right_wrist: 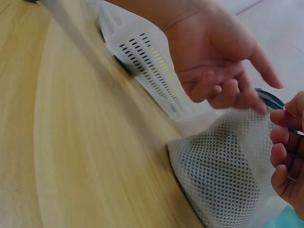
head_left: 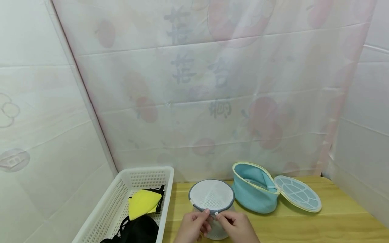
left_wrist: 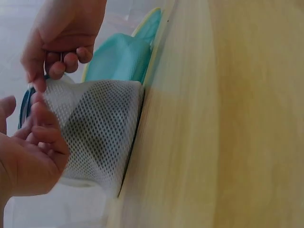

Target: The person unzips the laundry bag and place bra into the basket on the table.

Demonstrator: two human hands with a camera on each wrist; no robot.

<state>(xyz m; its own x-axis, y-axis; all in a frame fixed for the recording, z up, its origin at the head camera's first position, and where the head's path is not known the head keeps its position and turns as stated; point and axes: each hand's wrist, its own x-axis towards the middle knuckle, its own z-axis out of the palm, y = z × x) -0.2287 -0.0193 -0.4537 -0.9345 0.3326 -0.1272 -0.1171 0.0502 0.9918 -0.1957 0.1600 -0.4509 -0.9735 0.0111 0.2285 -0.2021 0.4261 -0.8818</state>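
Observation:
A white mesh laundry bag point(head_left: 211, 194), round with a grey-blue zipped rim, stands on the wooden table in front of me. Its mesh side point(left_wrist: 102, 126) fills much of the left wrist view. At the front of the rim my right hand point(head_left: 238, 226) pinches the small zipper pull point(head_left: 216, 213) between thumb and index finger, its other fingers curled. My left hand point(head_left: 192, 226) is just left of it, index fingertip at the rim. In the right wrist view, the left thumb point(right_wrist: 266, 71) stands apart from that finger, and the remaining fingers are loosely bent.
Left of the bag is a white slotted basket point(head_left: 169, 199) with a yellow padded cup point(head_left: 143, 204) and a black garment point(head_left: 141, 231). Behind to the right, a blue mesh bag point(head_left: 255, 199) has its round lid point(head_left: 299, 194) folded out. A printed curtain point(head_left: 194, 135) hangs behind the table.

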